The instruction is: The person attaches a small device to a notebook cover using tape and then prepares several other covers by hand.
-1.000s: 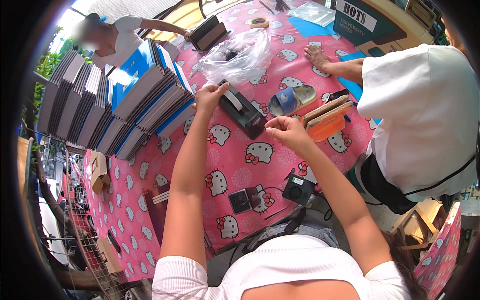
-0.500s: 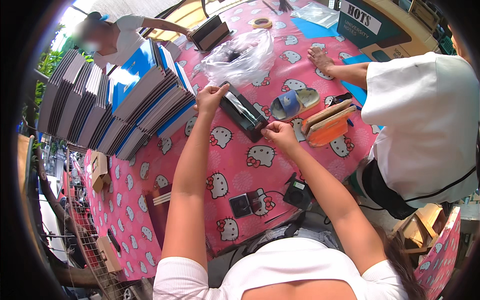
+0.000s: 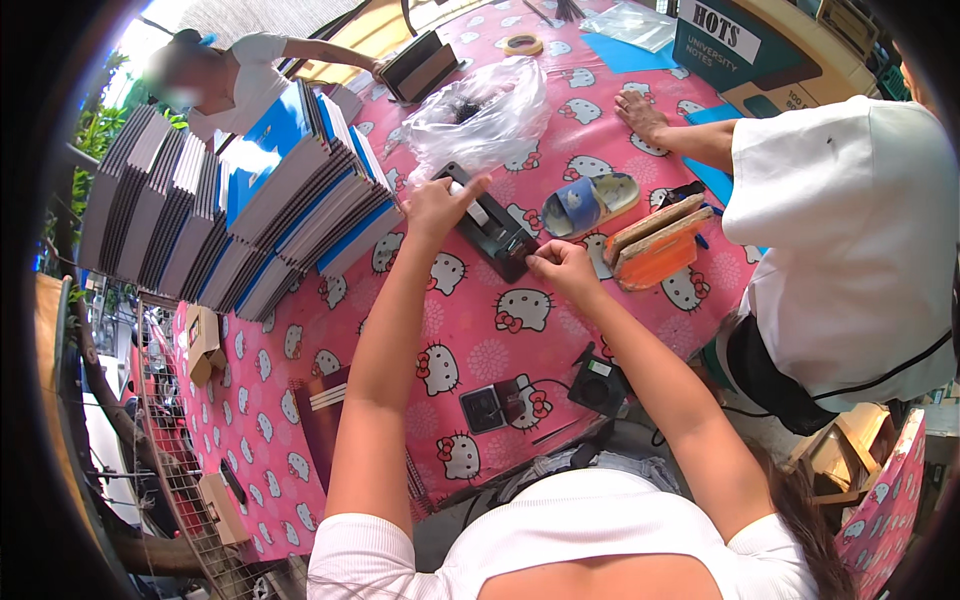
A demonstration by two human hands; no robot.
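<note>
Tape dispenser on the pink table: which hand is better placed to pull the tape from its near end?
Probably the right hand: its pinched fingers are at the dispenser's near end. The left hand rests at the far end, steadying it.

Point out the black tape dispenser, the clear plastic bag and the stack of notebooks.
black tape dispenser (image 3: 497, 238), head view, on its black body.
clear plastic bag (image 3: 490, 110), head view, on its crumpled middle.
stack of notebooks (image 3: 300, 215), head view, on the fanned edges.
</note>
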